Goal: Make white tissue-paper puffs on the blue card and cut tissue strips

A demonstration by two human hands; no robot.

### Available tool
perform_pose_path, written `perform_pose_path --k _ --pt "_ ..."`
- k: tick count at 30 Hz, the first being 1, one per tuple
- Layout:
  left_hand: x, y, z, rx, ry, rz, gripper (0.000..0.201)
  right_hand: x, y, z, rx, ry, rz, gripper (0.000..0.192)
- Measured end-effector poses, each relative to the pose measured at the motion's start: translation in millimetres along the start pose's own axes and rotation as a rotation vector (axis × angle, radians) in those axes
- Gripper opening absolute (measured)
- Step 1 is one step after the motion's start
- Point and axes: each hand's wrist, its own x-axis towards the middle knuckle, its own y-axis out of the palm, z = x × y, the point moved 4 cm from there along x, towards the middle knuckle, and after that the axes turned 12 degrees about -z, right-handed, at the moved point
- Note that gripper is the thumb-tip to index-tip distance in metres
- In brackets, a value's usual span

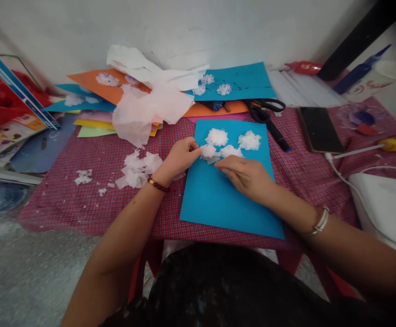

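Observation:
A blue sheet of paper (232,200) lies on the table, with several crumpled white tissue puffs (217,137) on its upper part. My left hand (183,155) is closed in a pinch at the left edge of a small tissue puff (207,151). From the right, my right hand (243,175) reaches over the sheet, its fingertips pressed together just below that puff. Whatever is between those fingertips is too small to make out. Left of my left wrist lies a loose pile of cut tissue pieces (138,168).
Behind the sheet are black scissors (261,110), a dark marker (278,136), coloured papers and large crumpled tissue sheets (153,97). To the right are a phone (320,129), a white device (384,209) with a cable, and a cup (371,81). A checked red cloth (82,204) covers the table.

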Motion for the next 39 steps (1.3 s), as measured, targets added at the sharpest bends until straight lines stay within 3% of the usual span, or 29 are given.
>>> perform_pose_path --k 5,8,14,18,21,25,29,39 --pt "-1.7 -0.3 1.1 0.034 -0.007 0.038 0.022 -3.5 6.8 7.9 -0.249 -0.159 0.122 0.024" --pt "-3.2 -1.0 0.2 0.035 -0.020 0.044 0.021 -3.3 4.7 8.6 -0.168 -0.128 0.106 0.022" --pt "-3.3 1.1 3.5 -0.002 -0.037 0.034 0.017 0.2 -19.1 -5.8 0.319 0.324 -0.297 0.025" --pt "-2.1 -0.2 2.3 0.042 0.041 0.054 0.009 -6.7 -15.9 -18.4 0.544 0.572 -0.324 0.020" --pt "-2.4 -3.6 0.3 0.054 0.083 0.149 0.012 -16.6 -12.4 -24.8 0.618 0.690 -0.340 0.018" --pt "-2.5 -8.3 3.6 0.034 0.106 0.278 0.012 -23.2 -11.6 -24.3 0.572 0.697 -0.325 0.016" --pt "-3.0 -8.3 7.4 0.040 0.107 0.332 0.007 -21.9 -12.0 -22.2 0.539 0.686 -0.323 0.016" --pt "-6.6 -3.4 -3.1 0.178 0.252 0.285 0.014 -19.0 -8.4 -25.0 0.534 0.655 -0.317 0.017"
